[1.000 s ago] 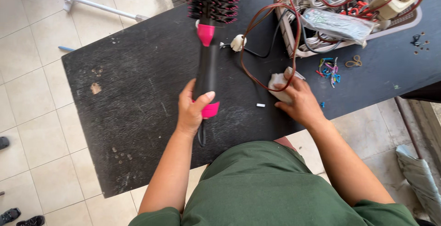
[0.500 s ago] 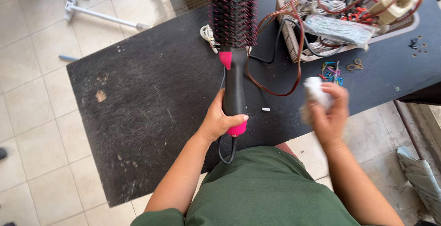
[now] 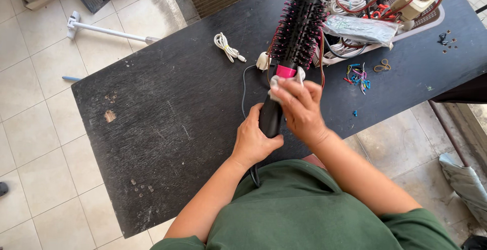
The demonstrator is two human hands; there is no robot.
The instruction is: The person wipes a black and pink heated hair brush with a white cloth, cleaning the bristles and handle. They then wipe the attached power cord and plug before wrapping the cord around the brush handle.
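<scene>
My left hand [image 3: 256, 138] grips the lower handle of a black and pink hot-air brush [image 3: 298, 31], held tilted above the black table [image 3: 167, 113], bristle head pointing away to the upper right. My right hand [image 3: 300, 109] presses a crumpled white cloth [image 3: 279, 82] against the brush's handle just below the pink collar. The brush's dark cord hangs down from my left hand toward my green shirt.
A beige basket [image 3: 431, 19] full of cables, a power strip and a plastic bag stands at the back right. A coiled white cable [image 3: 227, 47], a white plug [image 3: 262, 61], coloured rubber bands [image 3: 359, 73] and small screws [image 3: 446, 39] lie on the table. A mop [image 3: 104, 29] lies on the floor tiles.
My right hand lifted the cloth off the table and brought it left onto the brush handle. My left hand tilted the brush so that its head leans right.
</scene>
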